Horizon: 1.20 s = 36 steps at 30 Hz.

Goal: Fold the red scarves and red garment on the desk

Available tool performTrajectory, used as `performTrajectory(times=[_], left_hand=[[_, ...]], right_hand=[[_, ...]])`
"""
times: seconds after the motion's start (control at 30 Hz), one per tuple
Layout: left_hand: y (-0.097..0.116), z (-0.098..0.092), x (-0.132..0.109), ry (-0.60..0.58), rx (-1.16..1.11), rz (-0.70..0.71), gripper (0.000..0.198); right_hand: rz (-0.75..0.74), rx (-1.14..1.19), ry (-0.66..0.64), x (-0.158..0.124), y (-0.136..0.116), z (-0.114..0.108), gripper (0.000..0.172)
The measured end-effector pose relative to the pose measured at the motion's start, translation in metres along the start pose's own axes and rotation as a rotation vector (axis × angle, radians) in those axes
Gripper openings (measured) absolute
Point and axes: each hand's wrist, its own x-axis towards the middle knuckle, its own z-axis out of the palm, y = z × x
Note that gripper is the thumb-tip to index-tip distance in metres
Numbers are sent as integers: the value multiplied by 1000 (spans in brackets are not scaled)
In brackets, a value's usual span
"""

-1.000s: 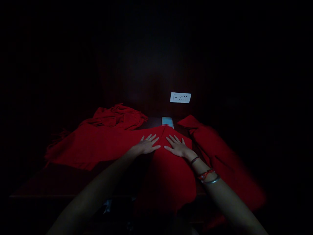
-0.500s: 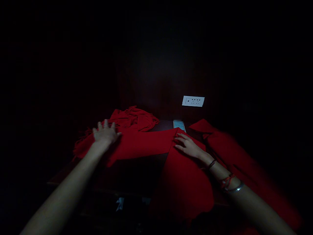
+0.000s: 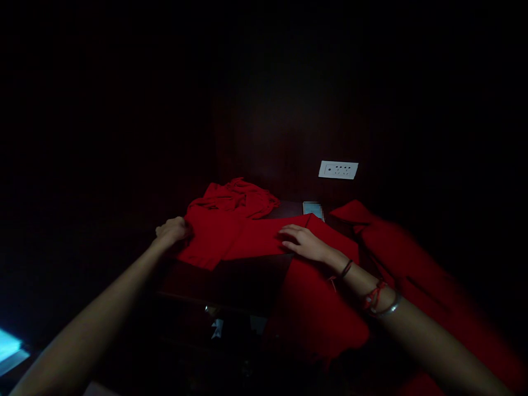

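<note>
A long red scarf (image 3: 259, 236) lies across the dark tabletop, and its near right part (image 3: 322, 308) hangs over the front edge. At the scarf's left end my left hand (image 3: 171, 231) is closed on the cloth, its fingertips partly hidden. The cloth beside that hand is doubled over, with an edge slanting toward me. My right hand (image 3: 303, 242) rests palm down on the scarf near its bend, fingers stretched out. Behind the scarf is a crumpled red fringed cloth (image 3: 239, 198).
A red garment (image 3: 400, 253) lies to the right. A small pale-blue card-like object (image 3: 313, 210) sits at the back, below a white wall socket (image 3: 338, 170). A bright bluish object (image 3: 8, 346) shows at lower left. The surroundings are very dark.
My left hand has gone from spread flat to closed on the scarf's left end, which is now folded over to the right. My right hand has slid slightly left along the scarf.
</note>
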Motion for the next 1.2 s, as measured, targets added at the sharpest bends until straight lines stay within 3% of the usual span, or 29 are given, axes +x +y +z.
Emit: performTrajectory(times=[0.07,0.17,0.3,0.43,0.5,0.57,0.63,0.7,0.8,0.83,0.9,0.97,1.03,1.2], left_hand=[[4,-7,-2,-25,51,-64,22],[11,-19,-2,-19,1,-13,22],[38,-44,-13,65,-56,100,26],[96,-65,-45,242,-184,307,25],[133,-62,-64,319,-245,442,26],[168,-46,-80,326,-368,576,35],[195,-20,-90,164,-568,642,51],[209,9,-96,-129,-801,583,62],[210,41,-97,-586,-1056,444,70],[207,47,-96,-681,-1108,422,72],[199,51,-95,-757,-1151,430,76],[192,50,-94,-708,-1102,473,77],[186,48,-90,-582,-986,524,76],[163,45,-63,-94,-570,718,71]], right_hand=[[-11,18,-15,3,-2,4,35],[13,109,-18,7,-3,7,31],[255,513,-3,8,-3,8,27],[533,1100,33,7,-7,-7,29],[619,1306,78,5,-11,-21,29],[643,1442,131,2,-13,-33,31],[645,1487,169,-5,-12,-39,32],[691,1441,175,-16,-10,-35,29],[818,1308,177,-33,-7,-20,29],[852,1270,188,-36,-7,-15,32],[898,1213,214,-38,-10,-10,42],[910,1163,246,-35,-15,-11,53],[910,1100,271,-30,-20,-14,63],[909,883,379,-29,-18,-6,93]])
